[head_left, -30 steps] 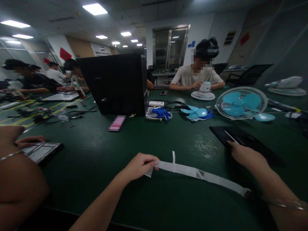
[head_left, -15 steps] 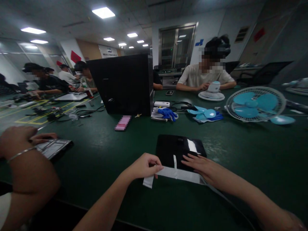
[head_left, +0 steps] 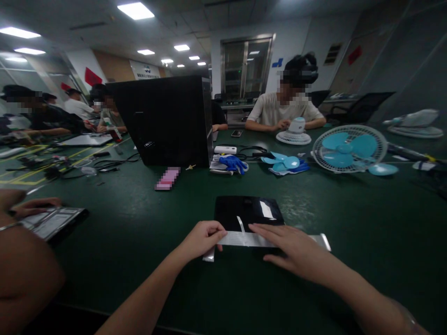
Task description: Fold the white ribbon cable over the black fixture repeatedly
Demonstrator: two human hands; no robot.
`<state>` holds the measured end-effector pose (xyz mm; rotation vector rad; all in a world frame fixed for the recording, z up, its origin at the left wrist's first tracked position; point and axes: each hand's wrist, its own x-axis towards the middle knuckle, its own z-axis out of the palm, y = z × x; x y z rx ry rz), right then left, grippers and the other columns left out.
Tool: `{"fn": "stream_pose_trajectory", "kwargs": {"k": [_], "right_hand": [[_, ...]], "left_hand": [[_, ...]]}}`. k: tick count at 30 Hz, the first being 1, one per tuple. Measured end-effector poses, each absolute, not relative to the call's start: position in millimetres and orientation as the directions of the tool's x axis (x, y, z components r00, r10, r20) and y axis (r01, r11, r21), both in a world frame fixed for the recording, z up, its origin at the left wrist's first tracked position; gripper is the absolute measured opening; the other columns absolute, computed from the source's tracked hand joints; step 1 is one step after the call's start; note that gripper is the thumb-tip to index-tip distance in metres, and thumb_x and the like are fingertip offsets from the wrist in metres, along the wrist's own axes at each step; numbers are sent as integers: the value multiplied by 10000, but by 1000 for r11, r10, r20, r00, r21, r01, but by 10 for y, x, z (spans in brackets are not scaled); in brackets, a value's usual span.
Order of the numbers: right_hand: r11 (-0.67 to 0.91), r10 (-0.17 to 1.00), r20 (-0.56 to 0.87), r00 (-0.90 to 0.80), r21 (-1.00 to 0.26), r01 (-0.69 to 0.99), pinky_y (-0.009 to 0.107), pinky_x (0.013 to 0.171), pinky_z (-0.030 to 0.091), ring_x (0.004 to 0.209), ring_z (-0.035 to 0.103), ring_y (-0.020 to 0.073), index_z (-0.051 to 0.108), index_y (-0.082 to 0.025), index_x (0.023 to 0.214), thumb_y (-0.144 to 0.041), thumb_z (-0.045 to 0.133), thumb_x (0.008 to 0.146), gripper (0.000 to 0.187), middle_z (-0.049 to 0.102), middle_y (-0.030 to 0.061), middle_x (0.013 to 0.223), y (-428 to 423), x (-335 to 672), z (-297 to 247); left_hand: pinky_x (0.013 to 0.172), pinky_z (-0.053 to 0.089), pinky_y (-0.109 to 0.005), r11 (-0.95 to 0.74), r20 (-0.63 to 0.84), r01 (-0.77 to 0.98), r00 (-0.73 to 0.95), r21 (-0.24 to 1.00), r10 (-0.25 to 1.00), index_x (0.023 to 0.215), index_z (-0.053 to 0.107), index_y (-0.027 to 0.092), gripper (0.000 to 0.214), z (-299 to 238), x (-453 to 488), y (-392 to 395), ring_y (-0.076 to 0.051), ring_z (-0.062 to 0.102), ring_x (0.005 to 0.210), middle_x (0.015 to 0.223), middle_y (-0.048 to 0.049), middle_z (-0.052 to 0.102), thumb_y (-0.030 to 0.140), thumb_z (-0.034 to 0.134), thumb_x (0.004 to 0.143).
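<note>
A flat, glossy black panel (head_left: 228,209) lies on the green table in front of me, with a bright white patch near its right side. Along its near edge runs a flat silvery-white ribbon (head_left: 233,238), and a thin white tab stands up from it onto the panel. My left hand (head_left: 204,239) is closed, pinching the ribbon's left part between thumb and fingers; a short end hangs below. Over the ribbon's middle my right hand (head_left: 293,246) lies flat, fingers stretched and thumb apart. The ribbon's right end emerges beyond that hand.
A large black computer case (head_left: 164,125) stands behind, with a pink phone (head_left: 168,178) and keys near it. Blue-and-white gloves (head_left: 230,164), blue fan blades (head_left: 282,161) and a fan (head_left: 349,148) lie farther right. At left, a neighbour's arm (head_left: 28,270) rests beside a metal-framed part (head_left: 52,218).
My right hand has moved from the panel's right side onto the ribbon. The ribbon's right end now shows past it, more level. The camera view has shifted to the right.
</note>
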<state>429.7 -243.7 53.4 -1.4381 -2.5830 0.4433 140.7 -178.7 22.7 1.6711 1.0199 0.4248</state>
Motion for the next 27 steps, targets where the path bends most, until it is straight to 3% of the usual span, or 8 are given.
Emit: {"fn": "stream_pose_trajectory", "kwargs": {"k": [3,6,9,14,17,21,27], "right_hand": [[616,783,55,-620,-205,760,514,958,470,1205,546,286,363,-395,1482,-214,494,930,596,505,44,1444,-2415,4150,424],[630,776,103,-622,-151,762,461,884,514,1134,577,265,413,-379,1457,-171,427,949,549,566,69,1346,-2358,4172,371],[578,816,130,-564,-136,805,447,855,526,1098,589,268,459,-365,1432,-209,437,949,508,558,91,1325,-2289,4272,341],[537,844,74,-532,-147,831,468,876,514,1101,581,271,473,-381,1421,-305,399,980,454,541,89,1333,-2223,4329,276],[507,860,40,-509,-179,843,516,919,487,1186,531,303,446,-406,1436,-407,390,987,453,489,69,1417,-2226,4323,265],[484,868,-5,-496,-209,850,621,1046,340,1359,356,347,430,-442,1437,-510,362,983,464,387,27,1522,-2239,4328,294],[464,875,-14,-484,-261,847,609,1102,268,1400,294,339,372,-417,1476,-582,386,954,548,328,33,1558,-2247,4317,343]], "left_hand": [[547,420,-217,-49,-208,384,597,922,775,971,660,157,299,226,1415,-1797,-122,601,613,766,-11,675,421,541,898],[549,428,-224,-100,-172,394,598,914,783,1091,627,177,336,241,1389,-1792,-123,598,626,843,-24,689,442,527,910],[605,466,-257,-179,-122,463,549,868,827,1211,579,212,415,255,1353,-1776,-138,611,682,984,-44,685,495,505,917],[667,465,-293,-264,-72,587,485,765,872,1187,610,227,423,250,1335,-1761,-175,615,802,1136,-59,653,526,494,911],[683,452,-292,-287,-56,601,485,746,873,1077,659,210,388,278,1346,-1769,-188,612,839,1066,-52,674,512,472,922],[657,422,-287,-305,-71,642,490,704,869,967,695,205,400,342,1356,-1792,-188,613,789,926,-35,701,514,442,933],[668,420,-298,-313,-28,685,438,657,899,977,696,227,414,341,1342,-1794,-204,615,803,935,-37,702,550,443,919]]}}
